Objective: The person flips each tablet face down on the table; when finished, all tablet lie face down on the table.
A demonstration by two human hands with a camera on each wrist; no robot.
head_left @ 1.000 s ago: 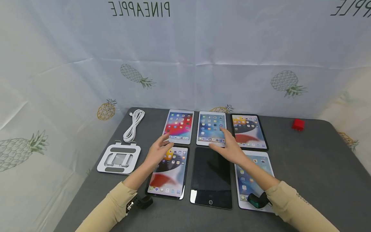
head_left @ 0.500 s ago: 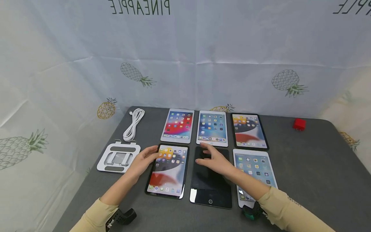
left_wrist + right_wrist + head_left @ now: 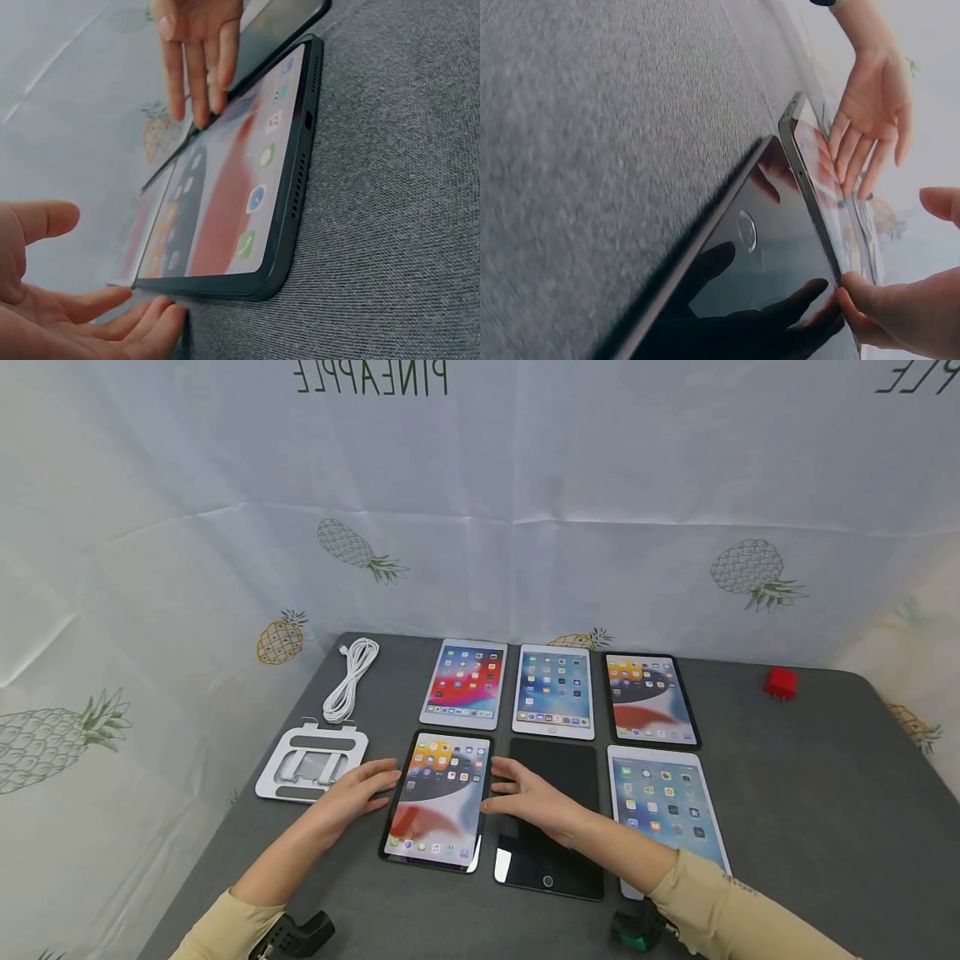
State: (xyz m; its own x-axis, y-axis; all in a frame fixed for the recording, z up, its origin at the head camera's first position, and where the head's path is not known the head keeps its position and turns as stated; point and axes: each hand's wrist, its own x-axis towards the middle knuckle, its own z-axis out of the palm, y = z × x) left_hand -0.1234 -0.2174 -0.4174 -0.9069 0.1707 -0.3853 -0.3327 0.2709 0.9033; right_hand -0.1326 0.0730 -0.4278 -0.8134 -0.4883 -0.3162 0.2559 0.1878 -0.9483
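Observation:
A lit tablet with a black frame (image 3: 438,797) lies flat at the front left, between my two hands. Close by its left edge is my left hand (image 3: 351,800), fingers loosely extended toward that edge; the left wrist view shows this left hand (image 3: 82,322) with its thumb raised. My right hand (image 3: 534,800) reaches to the same tablet's right edge, passing over a dark-screened tablet (image 3: 551,870) with a round home button. In the right wrist view, the fingertips of the right hand (image 3: 911,315) are right at the lit tablet's side (image 3: 810,191). Neither hand grips anything.
Behind lie a white tablet with a red screen (image 3: 465,685), another white tablet (image 3: 553,692) and a black-framed one (image 3: 651,700). A white tablet (image 3: 671,810) sits front right. Left are a folded stand (image 3: 311,764) and coiled white cable (image 3: 350,681); a red plug (image 3: 781,682) lies far right.
Both hands have come back from over the rear tablets toward me. The right hand has also shifted left over the dark tablet, and the hands now flank the front-left tablet.

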